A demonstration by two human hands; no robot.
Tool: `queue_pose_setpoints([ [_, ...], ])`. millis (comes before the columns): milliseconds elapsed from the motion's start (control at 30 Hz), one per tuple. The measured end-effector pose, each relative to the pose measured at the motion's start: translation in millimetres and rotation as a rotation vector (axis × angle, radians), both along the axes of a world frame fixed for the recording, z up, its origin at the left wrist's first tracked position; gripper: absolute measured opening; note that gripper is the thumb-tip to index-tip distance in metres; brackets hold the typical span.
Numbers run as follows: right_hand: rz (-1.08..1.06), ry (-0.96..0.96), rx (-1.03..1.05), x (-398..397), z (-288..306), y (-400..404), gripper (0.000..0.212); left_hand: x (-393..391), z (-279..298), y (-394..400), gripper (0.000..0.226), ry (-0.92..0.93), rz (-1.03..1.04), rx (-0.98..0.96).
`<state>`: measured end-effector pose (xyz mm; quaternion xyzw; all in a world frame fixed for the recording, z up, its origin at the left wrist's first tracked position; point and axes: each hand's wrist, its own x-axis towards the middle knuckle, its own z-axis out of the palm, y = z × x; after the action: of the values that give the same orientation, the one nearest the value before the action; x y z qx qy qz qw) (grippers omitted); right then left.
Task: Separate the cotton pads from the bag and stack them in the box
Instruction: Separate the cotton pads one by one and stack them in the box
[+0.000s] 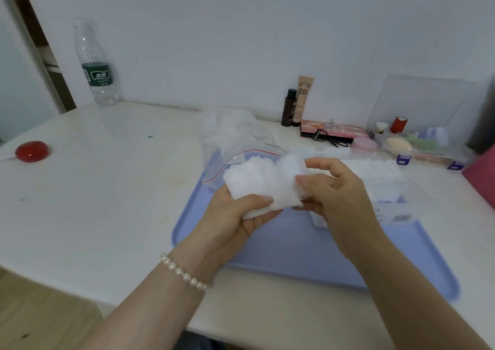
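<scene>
Left hand (235,215) clamps a loose wad of cotton pads (257,183), thumb on top, while the right hand (332,189) pinches one pad at the wad's right edge, all above the blue tray (281,242) near the desk's front edge; pull too hard and, I'd say, several cling together or the wad spills onto the tray; the bag (235,140) lies open behind; the clear box (385,189), part filled, sits half hidden behind the right hand, its walls hard to trace
</scene>
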<state>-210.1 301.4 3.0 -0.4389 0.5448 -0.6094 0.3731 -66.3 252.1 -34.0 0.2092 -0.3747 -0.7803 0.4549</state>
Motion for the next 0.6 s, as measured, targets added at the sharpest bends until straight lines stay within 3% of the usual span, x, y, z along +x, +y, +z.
queue_pose_setpoints([
  [100,0.002,-0.003,0.016,2.7,-4.3,0.7,0.023,-0.2,0.5,1.8,0.045,-0.024,-0.04,-0.038],
  [200,-0.098,-0.028,-0.006,0.6,-2.4,-1.2,0.001,0.3,0.2,1.3,0.047,-0.002,-0.045,-0.032],
  [300,-0.258,-0.045,-0.119,-5.8,1.0,-1.6,0.023,0.9,1.6,0.9,0.048,0.036,-0.046,0.002],
  [400,-0.374,-0.03,-0.199,-11.0,7.4,3.8,0.03,0.8,2.1,0.1,0.046,0.08,-0.039,0.044],
  [533,0.014,-0.358,-0.091,-7.1,13.8,8.1,0.016,-1.1,0.8,-2.7,0.05,0.104,-0.025,0.086],
  [600,0.129,-0.298,0.004,-0.9,8.1,6.0,0.008,-1.7,1.0,-2.7,0.053,0.09,-0.037,0.074],
])
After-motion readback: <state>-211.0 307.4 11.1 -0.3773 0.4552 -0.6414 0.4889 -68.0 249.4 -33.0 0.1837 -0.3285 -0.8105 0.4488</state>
